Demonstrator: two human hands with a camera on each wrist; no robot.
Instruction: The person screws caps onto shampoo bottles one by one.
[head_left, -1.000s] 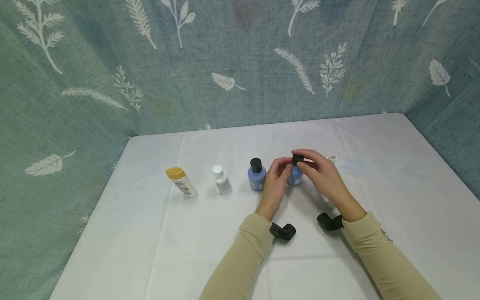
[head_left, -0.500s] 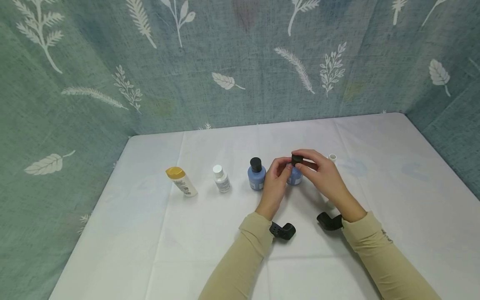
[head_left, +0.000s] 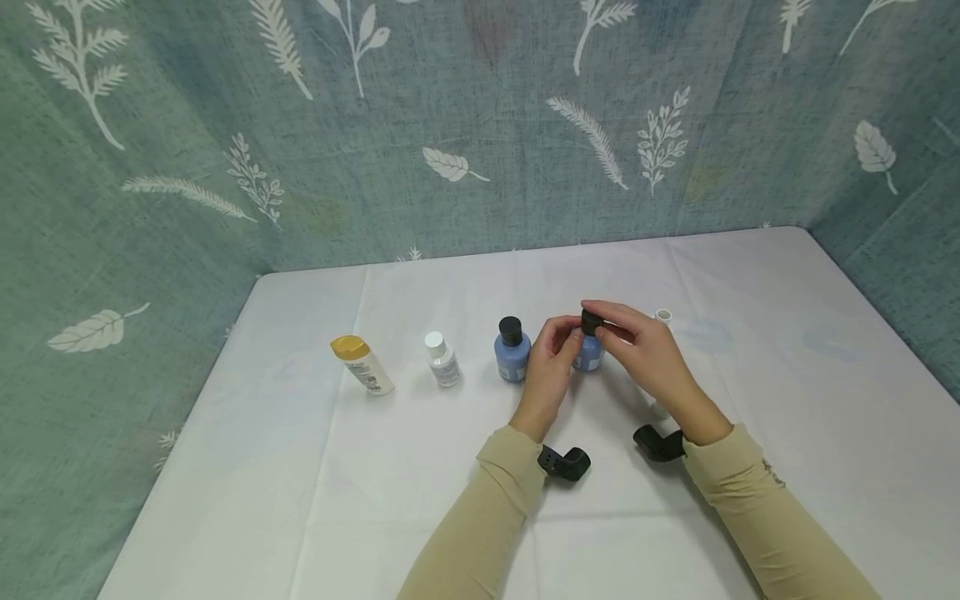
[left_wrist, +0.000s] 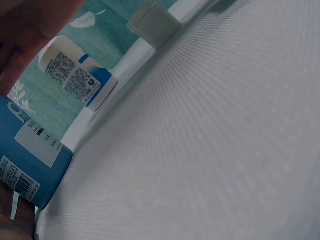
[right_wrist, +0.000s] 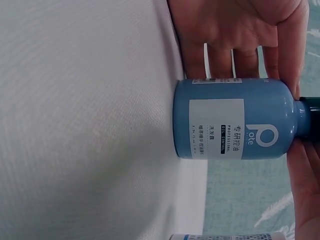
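A blue shampoo bottle (head_left: pixel 588 360) stands upright on the white cloth, its printed label facing the right wrist view. My left hand (head_left: pixel 549 367) grips it from the left, with fingers behind the body in the right wrist view. From the right, my right hand (head_left: pixel 651 352) pinches the black cap (head_left: pixel 592 322) between thumb and fingers. The cap sits at the bottle's neck; whether it is loose I cannot tell. Close to the left hand's outer side stands a second blue bottle (head_left: pixel 512 360) with a black cap.
A small white bottle (head_left: pixel 443 362) and a cream bottle with a yellow cap (head_left: pixel 351 347) stand further left. Behind the right hand is a partly hidden white object, its round rim (head_left: pixel 663 316) showing. A leaf-patterned green curtain (head_left: pixel 465 125) hangs behind the table.
The right fingers have shifted slightly about the black cap. The left hand and the bottles stay in place.
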